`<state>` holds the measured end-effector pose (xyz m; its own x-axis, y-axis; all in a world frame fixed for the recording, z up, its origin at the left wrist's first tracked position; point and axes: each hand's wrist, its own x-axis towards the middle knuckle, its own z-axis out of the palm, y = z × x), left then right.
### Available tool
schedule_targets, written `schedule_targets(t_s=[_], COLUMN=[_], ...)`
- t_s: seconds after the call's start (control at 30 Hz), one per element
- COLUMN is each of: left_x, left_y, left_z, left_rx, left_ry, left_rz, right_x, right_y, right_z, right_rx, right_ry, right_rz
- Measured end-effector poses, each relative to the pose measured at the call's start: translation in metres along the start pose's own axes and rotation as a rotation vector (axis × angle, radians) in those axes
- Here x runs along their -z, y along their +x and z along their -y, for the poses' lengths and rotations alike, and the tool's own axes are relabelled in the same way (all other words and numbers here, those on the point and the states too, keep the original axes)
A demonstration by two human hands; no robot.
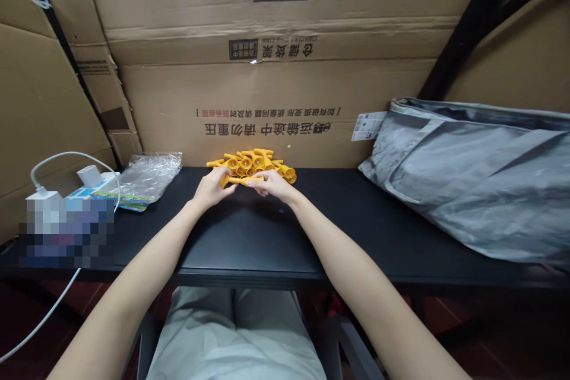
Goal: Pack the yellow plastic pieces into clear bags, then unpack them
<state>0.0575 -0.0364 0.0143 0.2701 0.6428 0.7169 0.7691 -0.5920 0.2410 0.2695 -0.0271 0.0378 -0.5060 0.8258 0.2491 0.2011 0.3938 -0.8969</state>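
Observation:
At the back of the black table lies a pile of yellow plastic horn-shaped pieces (252, 160), with round hollow ends and thin stems. Just in front of it, a single yellow horn-shaped piece (238, 180) stretches sideways between my hands. My left hand (214, 187) pinches its wider end with thumb and fingers. The fingers of my right hand (275, 184) close round the other end and partly cover it. Both hands touch or nearly touch the pile; exactly which, I cannot tell.
A cardboard sheet (267, 89) stands upright behind the black table (249, 243). Clear plastic packaging (154, 175), a white charger (89, 176) with a cable, and a blurred-out object (66, 231) lie left. A grey bag (467, 184) fills the right side.

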Motion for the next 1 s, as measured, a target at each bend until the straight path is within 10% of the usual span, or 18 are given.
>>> schedule_targets(t_s=[1.0], left_x=[-0.003], left_y=[-0.001], left_z=[0.019], left_rx=[0.054], left_ry=[0.03], left_rz=[0.005], right_x=[-0.007], right_y=[0.007], right_z=[-0.018], right_rx=[0.371], right_ry=[-0.524], right_rz=[-0.249])
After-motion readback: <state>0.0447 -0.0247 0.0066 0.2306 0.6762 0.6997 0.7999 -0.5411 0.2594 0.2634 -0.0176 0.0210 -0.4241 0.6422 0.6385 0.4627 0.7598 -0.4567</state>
